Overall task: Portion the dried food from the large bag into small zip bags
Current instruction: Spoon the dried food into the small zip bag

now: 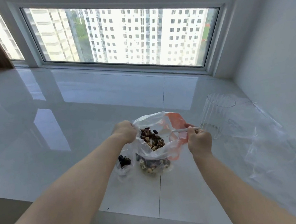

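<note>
My left hand [125, 131] grips the rim of the large bag [153, 141] on the sill; my right hand [199, 140] pinches the spoon [176, 131] inside. If the rim slips, nuts [151, 139] may spill.

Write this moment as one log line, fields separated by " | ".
left hand: holds large bag rim open | right hand: holds white spoon over dried food | small bag: on sill, some food inside

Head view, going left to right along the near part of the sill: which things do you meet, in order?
Small bag of dark pieces → left hand → large bag → white spoon → right hand → clear glass container → empty clear bags.
</note>
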